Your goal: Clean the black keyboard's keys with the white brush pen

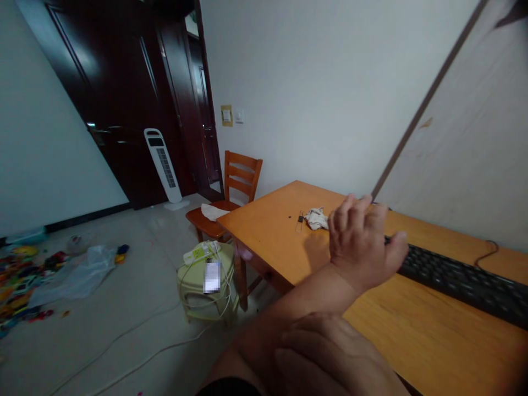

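Observation:
My left hand (pixel 365 239) reaches out above the wooden table (pixel 268 236), back upward, thumb held apart and fingers loosely bent. It looks open and holds nothing I can see. A crumpled whitish cloth (pixel 316 219) lies just left of its fingers, partly hidden by them. A black keyboard (pixel 457 275) starts right behind the thumb and runs to the right edge. My right hand (pixel 330 352) lies across my left forearm (pixel 305 300), its fingers flat on the skin; its thumb is out of sight. By the cloth is a small dark object with thin wires (pixel 300 219).
A wooden chair (pixel 243 173) stands beyond the table. Left of the table is a pale stool (pixel 226 258) with a power strip (pixel 202 253) and a phone (pixel 212 276). Cables cross the floor; toys (pixel 25 280) and a plastic bag (pixel 82 275) lie at left. A tower fan (pixel 163 165) stands by the door.

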Motion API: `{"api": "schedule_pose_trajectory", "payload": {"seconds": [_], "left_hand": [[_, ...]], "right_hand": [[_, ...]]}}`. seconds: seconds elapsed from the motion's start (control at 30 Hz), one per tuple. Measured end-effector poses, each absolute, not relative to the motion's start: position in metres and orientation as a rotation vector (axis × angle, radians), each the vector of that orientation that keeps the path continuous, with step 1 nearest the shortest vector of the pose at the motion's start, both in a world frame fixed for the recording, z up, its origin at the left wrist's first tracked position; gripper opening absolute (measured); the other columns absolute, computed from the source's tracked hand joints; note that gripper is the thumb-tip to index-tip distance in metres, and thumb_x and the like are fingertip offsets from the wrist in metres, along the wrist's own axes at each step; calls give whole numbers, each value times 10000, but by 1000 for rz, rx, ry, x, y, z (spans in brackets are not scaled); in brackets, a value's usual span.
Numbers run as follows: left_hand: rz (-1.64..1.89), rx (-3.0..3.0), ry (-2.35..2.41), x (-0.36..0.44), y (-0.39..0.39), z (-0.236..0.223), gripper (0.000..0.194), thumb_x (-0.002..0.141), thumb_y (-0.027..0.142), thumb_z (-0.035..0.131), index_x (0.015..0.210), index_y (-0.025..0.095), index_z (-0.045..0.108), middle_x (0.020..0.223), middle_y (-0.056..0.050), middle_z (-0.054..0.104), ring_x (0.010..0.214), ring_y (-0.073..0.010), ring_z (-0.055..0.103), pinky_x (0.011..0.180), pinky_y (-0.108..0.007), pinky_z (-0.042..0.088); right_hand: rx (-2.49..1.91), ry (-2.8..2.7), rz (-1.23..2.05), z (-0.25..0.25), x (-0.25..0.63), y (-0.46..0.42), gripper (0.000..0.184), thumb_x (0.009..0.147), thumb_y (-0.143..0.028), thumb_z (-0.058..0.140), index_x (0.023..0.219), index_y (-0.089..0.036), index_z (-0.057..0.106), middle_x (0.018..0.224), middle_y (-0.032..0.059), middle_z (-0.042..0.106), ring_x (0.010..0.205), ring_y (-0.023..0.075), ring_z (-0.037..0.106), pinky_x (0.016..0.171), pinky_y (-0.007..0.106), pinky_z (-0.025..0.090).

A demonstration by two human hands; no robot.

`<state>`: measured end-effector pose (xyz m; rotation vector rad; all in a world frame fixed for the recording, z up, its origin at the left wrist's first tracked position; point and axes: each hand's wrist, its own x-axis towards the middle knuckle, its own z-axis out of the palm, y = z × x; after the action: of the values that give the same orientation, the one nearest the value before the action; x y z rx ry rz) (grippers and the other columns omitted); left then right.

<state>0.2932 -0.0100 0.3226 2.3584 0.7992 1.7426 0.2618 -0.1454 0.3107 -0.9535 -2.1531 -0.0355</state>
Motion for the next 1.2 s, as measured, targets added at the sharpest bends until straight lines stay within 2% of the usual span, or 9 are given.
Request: {"api": "schedule_pose_trajectory", "payload": {"seconds": [0.07,0.23,0.43,0.57,0.7,0.83,1.0,1.1,1.2], "left_hand": [[1723,2494,732,319,-15,322,487,895,399,636,1325,174,585,1499,-127,529,1508,-316,310,1196,-512,300],[1685,2760,610,357,-30,315,420,922,381,570,1279,183,670,1500,-83,541,1494,-308,329,1187,-483,309],[1621,2881,599,373,-38,318,427,958,401,482,1283,226,695,1518,-41,533,1493,-295,327,1172,-466,299],[1615,2871,598,377,-28,319,411,929,393,535,1262,217,699,1492,-49,561,1468,-294,362,1185,-477,304],[1604,2873,602,384,-31,323,408,950,381,515,1283,220,687,1508,-40,549,1484,-283,335,1198,-465,270],[1608,2843,575,394,-37,327,417,1010,349,384,1278,267,693,1496,25,557,1517,-240,285,1199,-424,230],[1655,2755,517,393,-8,334,377,932,404,585,1235,201,680,1431,-105,613,1434,-297,412,1169,-490,311],[1682,2560,617,385,22,341,372,922,382,629,1249,206,644,1381,-121,639,1378,-308,471,1149,-493,333],[1695,2313,746,377,56,341,302,940,333,611,1204,191,643,1271,-133,678,1265,-295,558,1101,-463,386]], "right_hand": [[-929,-2185,-155,309,250,-141,236,1035,-263,511,921,-245,716,775,6,714,715,182,639,623,313,511],[-975,-2327,-350,311,238,-135,135,954,-279,628,833,-225,661,745,-14,644,703,182,572,613,348,418],[-1119,-2264,-374,309,254,-147,331,986,-291,573,664,-221,553,647,-16,560,597,156,457,535,355,277],[-1091,-2089,-322,307,272,-154,412,1016,-282,501,611,-212,524,612,1,541,593,152,437,547,346,285],[-1173,-2121,-210,324,276,-150,191,1002,-224,525,911,-211,692,822,32,671,773,187,570,664,339,393],[-1251,-2147,-260,322,277,-149,233,974,-237,547,762,-227,641,712,17,623,657,179,526,576,340,337],[-1244,-2191,-401,255,300,-152,363,986,-273,526,627,-231,563,551,-6,555,545,162,500,509,342,258],[-1487,-2172,-226,228,326,-154,307,940,-298,609,643,-225,579,571,-21,594,497,136,491,471,311,262],[-1540,-2099,25,243,355,-162,246,915,-373,658,719,-228,627,701,3,677,638,164,606,552,295,378]]}}
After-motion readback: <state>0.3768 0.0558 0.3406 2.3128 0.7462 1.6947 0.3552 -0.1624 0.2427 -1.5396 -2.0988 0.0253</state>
